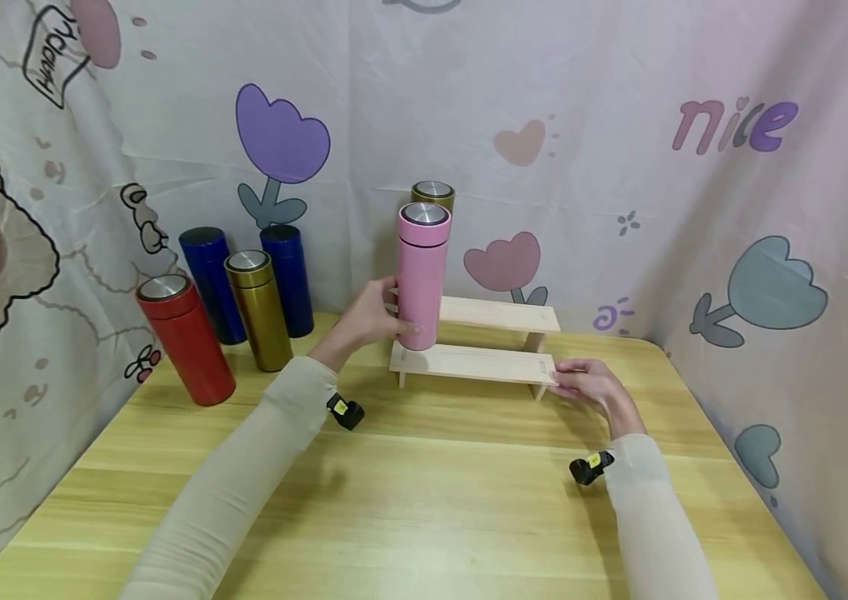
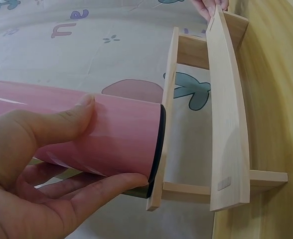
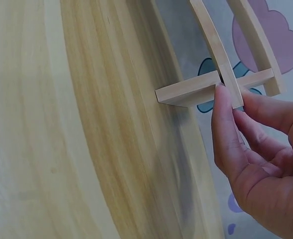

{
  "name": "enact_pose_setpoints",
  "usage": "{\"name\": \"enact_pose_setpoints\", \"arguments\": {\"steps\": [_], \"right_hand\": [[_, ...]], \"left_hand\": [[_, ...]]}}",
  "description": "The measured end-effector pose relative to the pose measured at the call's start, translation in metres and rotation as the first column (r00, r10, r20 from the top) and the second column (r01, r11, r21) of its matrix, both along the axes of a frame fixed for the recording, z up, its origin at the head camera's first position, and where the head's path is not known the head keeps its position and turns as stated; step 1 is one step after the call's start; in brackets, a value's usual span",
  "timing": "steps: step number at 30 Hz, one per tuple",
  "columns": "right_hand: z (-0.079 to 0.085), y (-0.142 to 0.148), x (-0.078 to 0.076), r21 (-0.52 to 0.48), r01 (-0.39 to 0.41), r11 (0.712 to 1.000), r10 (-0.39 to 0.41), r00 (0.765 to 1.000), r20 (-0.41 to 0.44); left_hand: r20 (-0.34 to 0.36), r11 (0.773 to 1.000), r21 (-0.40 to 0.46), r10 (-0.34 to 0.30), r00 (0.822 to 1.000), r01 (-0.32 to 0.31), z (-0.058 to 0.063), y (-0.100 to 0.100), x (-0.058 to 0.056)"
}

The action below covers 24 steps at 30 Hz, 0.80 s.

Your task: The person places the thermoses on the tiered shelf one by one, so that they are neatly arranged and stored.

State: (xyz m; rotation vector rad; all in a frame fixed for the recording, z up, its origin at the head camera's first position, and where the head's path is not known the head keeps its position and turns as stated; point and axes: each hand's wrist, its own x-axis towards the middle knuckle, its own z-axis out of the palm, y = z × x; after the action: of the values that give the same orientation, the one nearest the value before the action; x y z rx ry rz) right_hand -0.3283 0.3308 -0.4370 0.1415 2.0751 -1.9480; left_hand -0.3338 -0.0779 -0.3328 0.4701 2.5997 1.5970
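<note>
My left hand (image 1: 370,317) grips a pink thermos flask (image 1: 422,275) low on its body, thumb on one side and fingers round the other. The flask is upright, with its base over the left end of the lower board of a two-tier wooden stand (image 1: 487,364). In the left wrist view a gap shows between the black-rimmed base (image 2: 159,144) and that lower board (image 2: 226,109). My right hand (image 1: 595,387) pinches the lower board's right end between thumb and fingers. A gold flask (image 1: 435,190) stands behind the pink one, mostly hidden by it.
To the left stand a red flask (image 1: 187,346), another gold flask (image 1: 259,317) and two dark blue flasks (image 1: 214,287). A printed curtain (image 1: 581,167) hangs close behind the wooden table (image 1: 424,500) and along its sides.
</note>
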Motion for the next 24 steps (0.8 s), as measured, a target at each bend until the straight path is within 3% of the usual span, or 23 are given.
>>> {"name": "enact_pose_setpoints", "arguments": {"steps": [14,24], "right_hand": [[-0.001,0.000,0.004,0.014,-0.003,1.000,0.003,1.000,0.004],[0.000,-0.001,0.002,0.002,0.000,1.000,0.000,1.000,0.006]], "left_hand": [[-0.020,1.000,0.023,-0.015,1.000,0.016,0.005,0.014,-0.002],[-0.027,1.000,0.017,-0.024,0.999,0.024,0.016,0.027,-0.007]]}}
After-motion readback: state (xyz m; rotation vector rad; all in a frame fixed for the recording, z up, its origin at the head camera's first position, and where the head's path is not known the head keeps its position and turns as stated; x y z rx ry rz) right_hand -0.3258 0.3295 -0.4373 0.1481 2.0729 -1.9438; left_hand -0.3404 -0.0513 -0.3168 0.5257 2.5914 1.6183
